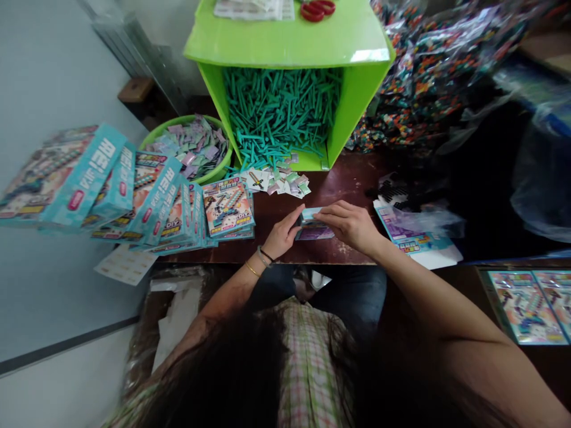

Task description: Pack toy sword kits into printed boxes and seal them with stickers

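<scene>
A small blue and purple cardboard box (pixel 314 233) stands on the dark table in front of me, between both hands. My left hand (pixel 282 235) grips its left end, thumb and fingers on either side of the corner. From the right, my right hand (pixel 352 224) reaches over the box with its fingers pressed together on the top edge. The right fingers cover part of the box, and what lies inside it is hidden. Just beyond the hands lie picture cards (pixel 256 179) and a heap of small sachets (pixel 289 183).
Finished-looking boxes (pixel 227 205) stack at the left. Behind them sits a green basket (pixel 229 156) of sachets. A lime bin (pixel 366 107) holds teal sticks, with red scissors (pixel 316 9) on top. Flat printed cartons (pixel 417 238) lie right; bags of colourful pieces (pixel 428 77) stand behind.
</scene>
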{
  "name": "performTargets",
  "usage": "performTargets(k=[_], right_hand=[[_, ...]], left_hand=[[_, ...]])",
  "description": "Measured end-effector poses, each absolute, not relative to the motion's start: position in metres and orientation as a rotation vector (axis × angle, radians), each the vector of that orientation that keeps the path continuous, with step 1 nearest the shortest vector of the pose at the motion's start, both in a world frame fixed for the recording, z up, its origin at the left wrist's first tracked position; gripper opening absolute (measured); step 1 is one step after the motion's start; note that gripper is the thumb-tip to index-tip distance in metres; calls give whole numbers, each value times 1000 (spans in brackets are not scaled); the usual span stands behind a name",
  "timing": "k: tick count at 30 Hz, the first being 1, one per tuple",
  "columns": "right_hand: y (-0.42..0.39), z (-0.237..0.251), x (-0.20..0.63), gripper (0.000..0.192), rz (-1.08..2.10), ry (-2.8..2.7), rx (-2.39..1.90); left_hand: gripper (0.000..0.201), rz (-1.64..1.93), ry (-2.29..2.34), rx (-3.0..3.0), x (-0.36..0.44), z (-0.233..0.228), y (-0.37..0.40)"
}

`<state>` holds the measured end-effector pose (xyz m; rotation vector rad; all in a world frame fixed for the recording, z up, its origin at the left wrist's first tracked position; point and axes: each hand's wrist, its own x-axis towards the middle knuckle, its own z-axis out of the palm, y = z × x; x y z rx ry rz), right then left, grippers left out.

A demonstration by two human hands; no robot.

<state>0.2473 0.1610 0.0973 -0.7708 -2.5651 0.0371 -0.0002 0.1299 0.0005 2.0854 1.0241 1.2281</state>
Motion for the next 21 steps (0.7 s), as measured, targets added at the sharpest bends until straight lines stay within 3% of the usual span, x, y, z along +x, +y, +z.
performTargets(k=[4, 9, 21], right_hand=[[165, 93, 254, 33, 52, -2504, -800], [164, 89, 250, 34, 31, -2467, -849], [145, 85, 253, 38, 58, -2539, -858]], left_hand=[[65, 1114, 1036, 1948, 10, -8, 123], [88, 1182, 1081, 1820, 34, -11, 123], [60, 1204, 1074, 1836, 25, -4, 139]])
